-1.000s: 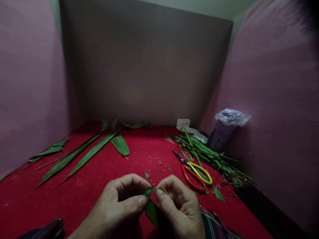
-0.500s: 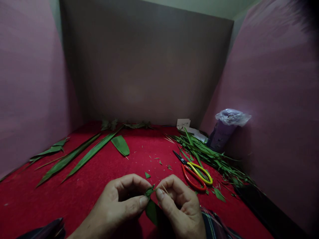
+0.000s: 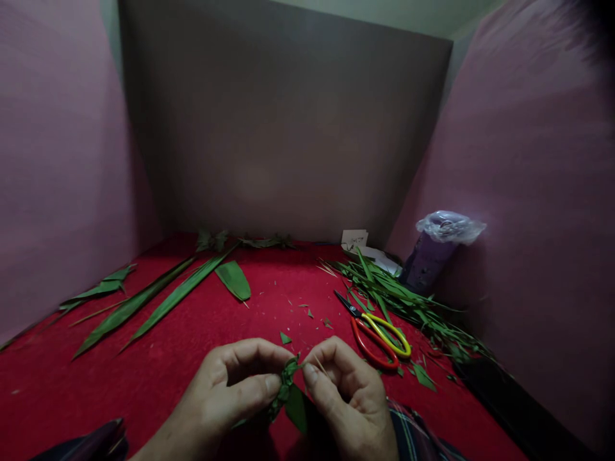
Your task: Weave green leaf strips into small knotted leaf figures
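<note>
My left hand (image 3: 230, 387) pinches a gathered, folded green leaf (image 3: 287, 379) between thumb and forefinger. Part of that leaf hangs below as a flat, dark green blade. Close beside it on the right, my right hand (image 3: 343, 390) is closed with a thin pale stick (image 3: 319, 363), like a toothpick, between thumb and fingers. The fingertips of both hands nearly meet at the leaf's upper end. Whether the stick touches the leaf I cannot tell. Scissors (image 3: 375, 333) with one red and one yellow handle lie just beyond my right hand.
Long leaves (image 3: 177, 307) and a cut leaf (image 3: 234, 280) lie on the red cloth (image 3: 158, 397). A heap of green strips (image 3: 403, 294) spreads along the right. Behind it stand a purple bin (image 3: 430, 259) with a plastic liner and a white card (image 3: 354, 239). Pink walls rise at both sides.
The left thumb and forefinger have shifted slightly left, so more of the folded leaf shows between the hands. My right hand stays almost in place with the stick.
</note>
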`<state>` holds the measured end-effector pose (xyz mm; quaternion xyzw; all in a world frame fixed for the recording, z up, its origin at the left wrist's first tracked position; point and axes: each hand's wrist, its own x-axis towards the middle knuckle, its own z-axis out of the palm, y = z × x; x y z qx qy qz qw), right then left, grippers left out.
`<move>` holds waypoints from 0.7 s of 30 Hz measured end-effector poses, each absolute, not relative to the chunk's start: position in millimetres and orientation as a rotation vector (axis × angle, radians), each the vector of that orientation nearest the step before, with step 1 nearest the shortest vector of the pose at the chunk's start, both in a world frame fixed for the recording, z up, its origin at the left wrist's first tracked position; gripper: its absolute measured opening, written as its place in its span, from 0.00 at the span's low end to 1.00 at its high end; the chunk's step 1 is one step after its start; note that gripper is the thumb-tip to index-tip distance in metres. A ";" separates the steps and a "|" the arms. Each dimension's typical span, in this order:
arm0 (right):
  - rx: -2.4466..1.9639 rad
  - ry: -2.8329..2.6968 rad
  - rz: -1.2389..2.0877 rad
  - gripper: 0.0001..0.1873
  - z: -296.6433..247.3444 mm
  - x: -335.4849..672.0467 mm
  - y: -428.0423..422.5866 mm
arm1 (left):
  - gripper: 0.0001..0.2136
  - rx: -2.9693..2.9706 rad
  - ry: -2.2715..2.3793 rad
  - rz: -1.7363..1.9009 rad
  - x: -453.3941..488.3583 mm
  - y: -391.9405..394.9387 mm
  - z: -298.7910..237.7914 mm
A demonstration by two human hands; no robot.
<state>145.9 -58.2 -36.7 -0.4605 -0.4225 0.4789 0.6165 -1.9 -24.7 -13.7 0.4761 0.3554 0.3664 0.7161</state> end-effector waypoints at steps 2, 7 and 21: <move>-1.058 -0.969 1.109 0.21 -35.8 145.9 -58.1 | 0.12 1.061 0.781 0.805 -1.9 -24.7 -12.5; -1.058 -0.981 1.094 0.20 -40.4 146.4 -56.0 | 0.13 1.070 0.797 0.825 -1.6 -24.4 -11.7; -1.042 -0.966 1.082 0.21 -46.7 143.7 -53.2 | 0.14 1.054 0.849 0.804 1.2 -24.4 -15.9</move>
